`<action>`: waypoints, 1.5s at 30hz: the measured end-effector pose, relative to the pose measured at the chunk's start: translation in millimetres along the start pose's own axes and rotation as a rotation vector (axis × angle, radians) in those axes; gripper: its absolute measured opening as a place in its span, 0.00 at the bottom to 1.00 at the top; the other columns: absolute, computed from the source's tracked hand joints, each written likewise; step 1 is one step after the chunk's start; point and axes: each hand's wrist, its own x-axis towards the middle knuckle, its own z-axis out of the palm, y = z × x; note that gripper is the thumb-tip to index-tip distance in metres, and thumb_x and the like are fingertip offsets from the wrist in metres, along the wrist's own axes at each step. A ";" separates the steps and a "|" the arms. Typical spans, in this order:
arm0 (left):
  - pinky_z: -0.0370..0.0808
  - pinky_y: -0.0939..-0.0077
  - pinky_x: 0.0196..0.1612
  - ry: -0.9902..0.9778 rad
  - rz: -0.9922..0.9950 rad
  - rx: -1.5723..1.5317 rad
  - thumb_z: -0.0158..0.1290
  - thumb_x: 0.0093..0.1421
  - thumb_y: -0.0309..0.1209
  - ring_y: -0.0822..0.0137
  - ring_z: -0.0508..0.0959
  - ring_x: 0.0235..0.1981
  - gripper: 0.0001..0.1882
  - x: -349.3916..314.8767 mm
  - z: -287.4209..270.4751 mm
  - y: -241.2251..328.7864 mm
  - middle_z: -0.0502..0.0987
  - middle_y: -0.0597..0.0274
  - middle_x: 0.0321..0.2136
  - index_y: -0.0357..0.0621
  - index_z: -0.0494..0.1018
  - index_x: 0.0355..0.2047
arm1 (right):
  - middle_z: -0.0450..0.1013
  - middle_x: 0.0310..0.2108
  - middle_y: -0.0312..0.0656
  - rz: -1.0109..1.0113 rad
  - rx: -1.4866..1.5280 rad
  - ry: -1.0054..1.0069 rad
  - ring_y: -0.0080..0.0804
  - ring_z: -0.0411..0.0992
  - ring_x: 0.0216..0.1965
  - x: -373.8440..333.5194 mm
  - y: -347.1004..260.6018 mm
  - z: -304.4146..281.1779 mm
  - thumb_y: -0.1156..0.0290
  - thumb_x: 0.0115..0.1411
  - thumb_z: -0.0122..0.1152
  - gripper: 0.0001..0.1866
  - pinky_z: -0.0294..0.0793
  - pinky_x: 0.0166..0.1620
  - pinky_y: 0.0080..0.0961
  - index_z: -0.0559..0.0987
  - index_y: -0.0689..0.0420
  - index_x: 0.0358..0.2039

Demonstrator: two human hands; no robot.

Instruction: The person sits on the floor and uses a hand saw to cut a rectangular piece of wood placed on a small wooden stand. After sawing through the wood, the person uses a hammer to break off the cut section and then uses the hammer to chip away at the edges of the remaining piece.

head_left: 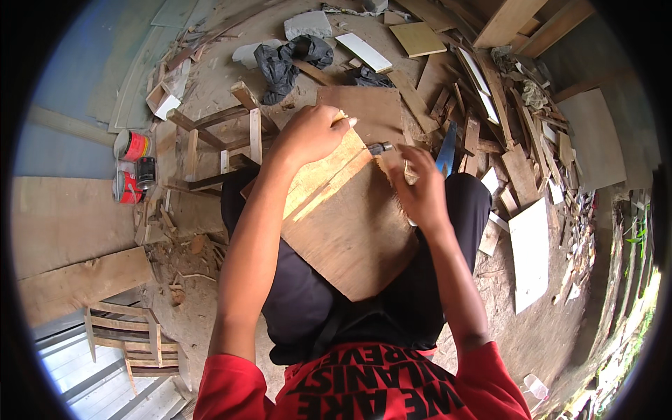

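A plywood board [357, 238] rests across my thighs, one corner pointing toward my waist. My left hand [315, 134] is closed at the far end of a pale wooden strip [325, 178] along the board's upper left side. To its right, my right hand [418, 183] is curled over the board's right edge. A dark metal hammer head [380, 148] shows just beyond its fingers. Most of the handle is hidden by the hand, which appears to grip it. The board's right edge looks rough and splintered.
A blue saw blade [446, 148] stands beside my right knee. Wood scraps [518, 171] are heaped at the right. A wooden frame [224, 133], red cans [131, 145] and a slatted wooden piece [133, 336] are on the left. Black plastic [280, 66] lies ahead.
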 end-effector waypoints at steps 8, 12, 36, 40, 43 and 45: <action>0.74 0.52 0.39 -0.052 -0.063 0.053 0.52 0.66 0.44 0.39 0.80 0.34 0.22 -5.1 -10.6 1.3 0.79 0.37 0.28 0.32 0.77 0.30 | 0.78 0.36 0.50 -0.019 0.103 -0.014 0.48 0.78 0.34 1.0 -6.7 30.6 0.72 0.61 0.67 0.11 0.76 0.39 0.38 0.81 0.60 0.43; 0.74 0.52 0.39 -0.030 -0.038 0.016 0.52 0.66 0.44 0.39 0.80 0.34 0.23 -3.6 -10.7 -2.1 0.79 0.38 0.28 0.32 0.77 0.30 | 0.76 0.34 0.49 -0.150 0.048 0.066 0.51 0.75 0.34 -3.0 -7.6 37.0 0.77 0.59 0.66 0.07 0.75 0.37 0.40 0.78 0.61 0.38; 0.71 0.55 0.35 0.012 -0.049 0.078 0.52 0.67 0.46 0.45 0.76 0.26 0.26 3.7 -1.8 -14.0 0.75 0.39 0.22 0.30 0.74 0.27 | 0.72 0.52 0.57 0.018 -0.069 0.300 0.48 0.74 0.50 3.4 2.1 -38.8 0.70 0.65 0.62 0.20 0.76 0.50 0.35 0.73 0.64 0.56; 0.70 0.55 0.34 0.027 -0.048 0.088 0.51 0.67 0.46 0.46 0.74 0.24 0.26 -0.6 -1.9 -16.2 0.74 0.39 0.22 0.29 0.73 0.27 | 0.75 0.40 0.51 -0.004 0.029 -0.030 0.52 0.76 0.42 -19.7 -26.2 15.4 0.70 0.57 0.70 0.16 0.76 0.44 0.41 0.80 0.63 0.44; 0.70 0.55 0.34 0.046 -0.033 0.085 0.51 0.67 0.45 0.46 0.73 0.24 0.26 -1.1 0.0 -21.2 0.74 0.39 0.22 0.29 0.73 0.27 | 0.75 0.37 0.46 -0.092 0.005 -0.064 0.48 0.74 0.39 -20.9 -16.8 28.9 0.73 0.57 0.69 0.11 0.72 0.41 0.41 0.80 0.61 0.38; 0.70 0.55 0.34 0.039 -0.036 0.078 0.51 0.67 0.45 0.46 0.73 0.24 0.25 -2.1 0.2 -26.3 0.74 0.39 0.22 0.29 0.73 0.27 | 0.75 0.36 0.43 -0.327 -0.017 -0.049 0.45 0.73 0.37 -20.6 -13.3 27.0 0.74 0.56 0.69 0.08 0.69 0.40 0.40 0.80 0.60 0.35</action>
